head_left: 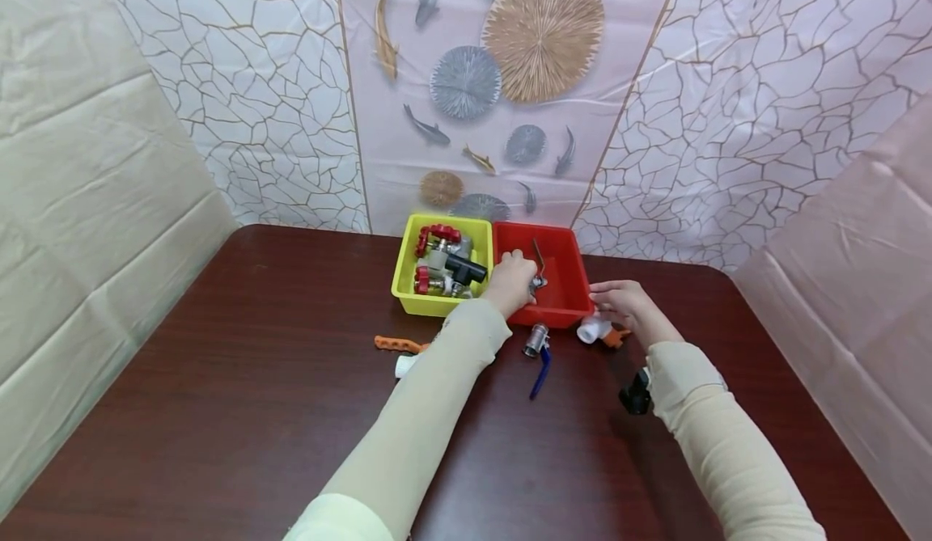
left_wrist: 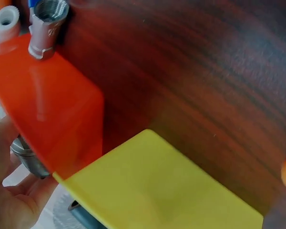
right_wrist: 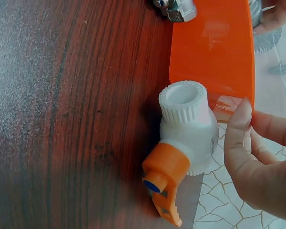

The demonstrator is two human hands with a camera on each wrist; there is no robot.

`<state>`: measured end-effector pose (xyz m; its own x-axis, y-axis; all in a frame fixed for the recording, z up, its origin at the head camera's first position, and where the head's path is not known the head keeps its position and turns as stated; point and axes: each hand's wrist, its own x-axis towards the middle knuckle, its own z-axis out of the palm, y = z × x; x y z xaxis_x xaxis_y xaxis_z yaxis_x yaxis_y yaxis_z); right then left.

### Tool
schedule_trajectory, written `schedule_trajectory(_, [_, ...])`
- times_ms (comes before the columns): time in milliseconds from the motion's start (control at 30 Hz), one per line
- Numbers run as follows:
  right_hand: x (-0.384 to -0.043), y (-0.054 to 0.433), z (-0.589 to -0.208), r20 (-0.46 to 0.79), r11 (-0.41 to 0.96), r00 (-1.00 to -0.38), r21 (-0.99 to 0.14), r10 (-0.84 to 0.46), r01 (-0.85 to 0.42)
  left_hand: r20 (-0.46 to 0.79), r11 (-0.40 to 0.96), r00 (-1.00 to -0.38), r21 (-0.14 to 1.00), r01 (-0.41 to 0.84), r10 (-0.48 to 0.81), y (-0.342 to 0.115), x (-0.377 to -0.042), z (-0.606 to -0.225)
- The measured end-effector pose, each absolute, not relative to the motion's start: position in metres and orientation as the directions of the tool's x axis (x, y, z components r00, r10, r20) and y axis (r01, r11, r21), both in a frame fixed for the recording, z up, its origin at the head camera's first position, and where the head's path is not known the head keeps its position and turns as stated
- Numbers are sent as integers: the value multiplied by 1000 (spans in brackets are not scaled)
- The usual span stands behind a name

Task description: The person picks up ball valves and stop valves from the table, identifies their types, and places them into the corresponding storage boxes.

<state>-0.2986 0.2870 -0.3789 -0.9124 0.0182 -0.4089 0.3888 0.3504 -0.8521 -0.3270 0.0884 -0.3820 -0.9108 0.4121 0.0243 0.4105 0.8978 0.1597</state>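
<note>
My left hand (head_left: pixel 510 284) reaches into the red bin (head_left: pixel 569 270) and grips a metal ball valve (head_left: pixel 538 282). The valve's thin lever sticks up beside the fingers; in the left wrist view its metal body (left_wrist: pixel 29 157) shows between fingers and thumb, behind the bin wall. My right hand (head_left: pixel 628 308) is at the bin's front right corner. In the right wrist view, thumb and fingers pinch the rim there. Just below that hand lies a white plastic ball valve (right_wrist: pixel 188 129) with an orange handle. A metal ball valve with a blue lever (head_left: pixel 539 371) lies before the red bin.
Left of the red bin stands a yellow bin (head_left: pixel 408 276), holding red-handled valves and a black tee fitting (head_left: pixel 466 269). Another orange-handled white valve (head_left: pixel 396 344) lies in front, partly behind my left forearm. A black object (head_left: pixel 636 395) shows beside my right wrist. Patterned wall covering stands behind.
</note>
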Motion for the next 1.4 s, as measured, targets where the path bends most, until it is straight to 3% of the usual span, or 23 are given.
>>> schedule_trajectory(633, [-300, 287, -378, -414, 321, -909, -856, 39, 404, -66, 880, -881, -57, 472, 468, 91, -336, -383])
schedule_trajectory(1400, [-299, 289, -379, -422, 323, -906, -853, 36, 410, -96, 857, -853, 5, 515, 513, 84, -347, -391])
